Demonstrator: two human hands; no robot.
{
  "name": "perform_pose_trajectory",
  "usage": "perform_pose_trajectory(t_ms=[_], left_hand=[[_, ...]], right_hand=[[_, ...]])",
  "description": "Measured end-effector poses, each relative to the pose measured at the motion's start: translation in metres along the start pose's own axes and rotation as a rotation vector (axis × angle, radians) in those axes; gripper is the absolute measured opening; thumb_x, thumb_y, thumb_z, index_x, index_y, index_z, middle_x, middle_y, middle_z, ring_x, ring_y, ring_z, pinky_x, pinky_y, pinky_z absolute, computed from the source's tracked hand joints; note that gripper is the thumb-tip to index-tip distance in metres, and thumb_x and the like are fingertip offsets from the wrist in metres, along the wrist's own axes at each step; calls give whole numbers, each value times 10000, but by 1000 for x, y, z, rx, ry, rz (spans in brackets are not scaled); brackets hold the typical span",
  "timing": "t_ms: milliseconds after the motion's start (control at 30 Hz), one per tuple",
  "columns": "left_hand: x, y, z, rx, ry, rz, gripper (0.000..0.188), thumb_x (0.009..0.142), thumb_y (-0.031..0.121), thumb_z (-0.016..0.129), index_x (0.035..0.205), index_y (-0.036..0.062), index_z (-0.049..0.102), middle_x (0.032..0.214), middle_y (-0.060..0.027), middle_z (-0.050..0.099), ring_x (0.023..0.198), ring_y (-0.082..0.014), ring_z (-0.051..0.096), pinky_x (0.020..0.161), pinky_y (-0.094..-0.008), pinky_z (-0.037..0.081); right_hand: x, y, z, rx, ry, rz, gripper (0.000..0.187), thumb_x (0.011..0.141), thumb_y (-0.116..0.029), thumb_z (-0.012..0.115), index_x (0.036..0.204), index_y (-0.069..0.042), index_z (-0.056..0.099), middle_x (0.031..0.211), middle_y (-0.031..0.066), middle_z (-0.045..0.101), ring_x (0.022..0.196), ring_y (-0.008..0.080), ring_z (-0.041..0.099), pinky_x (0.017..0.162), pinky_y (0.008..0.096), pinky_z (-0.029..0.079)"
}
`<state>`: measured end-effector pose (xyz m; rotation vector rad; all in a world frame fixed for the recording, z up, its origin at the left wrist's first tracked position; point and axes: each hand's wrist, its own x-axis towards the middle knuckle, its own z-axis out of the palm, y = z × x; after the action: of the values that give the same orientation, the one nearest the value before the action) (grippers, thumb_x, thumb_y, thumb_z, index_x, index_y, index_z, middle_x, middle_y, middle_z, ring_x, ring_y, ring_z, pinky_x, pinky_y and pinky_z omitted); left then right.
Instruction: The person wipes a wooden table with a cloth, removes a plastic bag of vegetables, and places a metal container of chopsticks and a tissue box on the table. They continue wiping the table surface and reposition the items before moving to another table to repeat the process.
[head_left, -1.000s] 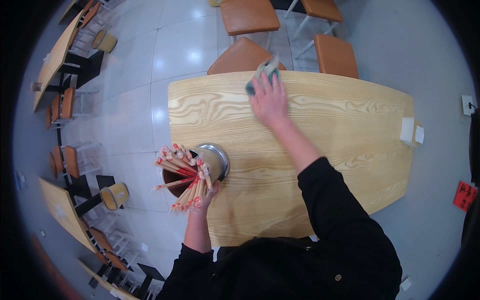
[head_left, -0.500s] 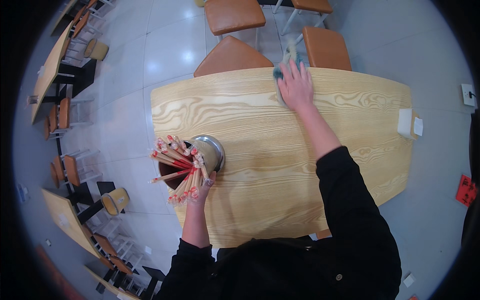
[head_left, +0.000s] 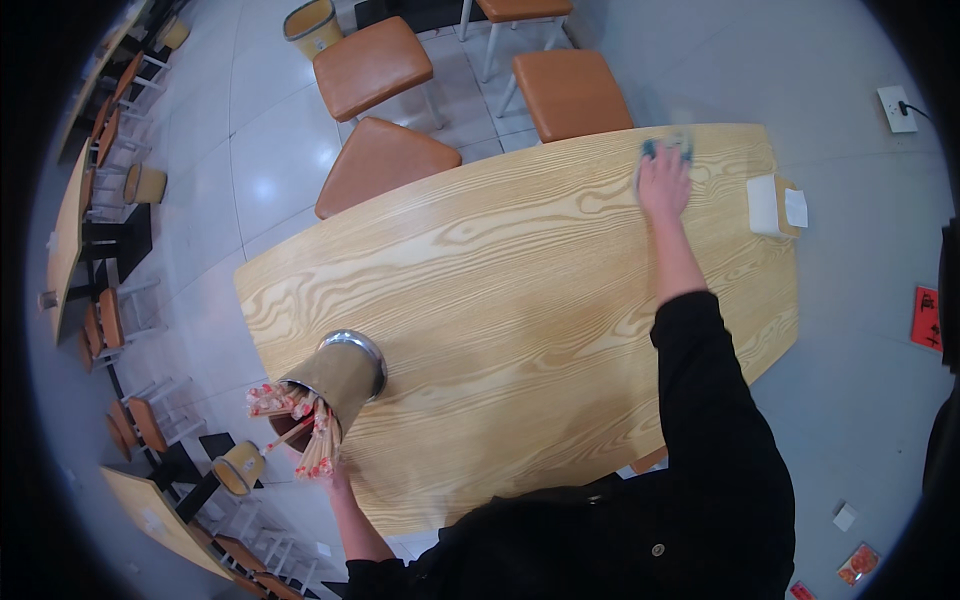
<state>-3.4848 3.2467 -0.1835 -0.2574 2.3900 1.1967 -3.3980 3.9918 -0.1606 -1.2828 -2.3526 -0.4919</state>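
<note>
My left hand [head_left: 338,482] is at the near side of a tan cylindrical chopstick holder [head_left: 352,385] with a shiny metal rim at its base. The holder is tilted, its dark mouth toward the table's left edge. Its mouth is full of wrapped chopsticks [head_left: 318,438] with red and clear ends, which hide most of my left fingers. Near the far right of the light wood table [head_left: 500,300], my right hand [head_left: 664,188] presses on a greenish-grey cloth [head_left: 670,150]. Motion smears that cloth and my fingertips.
A white tissue box [head_left: 768,206] sits at the table's right end, by the grey wall. Brown-seated stools [head_left: 388,165] stand along the far edge. On the left are more tables, stools and yellow bins [head_left: 240,467]. A socket with a plug [head_left: 896,108] is on the wall.
My right hand has slid the cloth rightward along the table's far edge. The view has turned, and the chopstick holder, with my left hand on it, now appears lower and further left.
</note>
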Motion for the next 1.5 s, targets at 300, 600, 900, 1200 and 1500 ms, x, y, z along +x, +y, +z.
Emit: perform_pose_trajectory(t_ms=[300,600,900,1200,1500], left_hand=[[-25,-31,1,-185,314,-379,750,958,581,354,1349,-53,450,1345,-169,502,1201,-272,490,1014,-370,378],[-26,-24,10,-190,340,-346,748,963,584,329,1349,-44,449,1335,-166,513,1182,-277,511,999,-366,394],[-32,-7,22,-218,307,-365,764,960,599,300,1270,-64,521,1218,-185,596,1063,-301,584,904,-392,454],[-9,-44,20,-445,49,-281,561,991,438,325,1259,-18,513,1269,-141,552,1118,-249,514,936,-399,412],[-107,-156,-170,-157,-545,-108,448,935,388,539,1256,77,576,1069,-61,635,969,-140,572,778,-290,458]], right_hand=[[-107,-167,-66,650,-249,-758,270,882,-281,464,1058,-173,638,1233,108,559,1263,308,433,1096,481,286],[-20,106,-24,-29,-99,215,330,935,-297,469,1157,-85,590,1254,131,528,1156,366,495,966,478,402],[-182,141,-97,241,-331,25,294,822,-198,543,1086,-90,614,1149,113,585,1111,310,527,976,465,396],[-363,64,-176,-69,-475,228,539,927,-395,444,1412,-164,402,1482,140,346,1339,402,325,1075,520,290],[-553,-252,-377,512,-542,-574,586,799,-346,607,1331,-129,491,1406,163,420,1293,422,356,1060,577,276]])
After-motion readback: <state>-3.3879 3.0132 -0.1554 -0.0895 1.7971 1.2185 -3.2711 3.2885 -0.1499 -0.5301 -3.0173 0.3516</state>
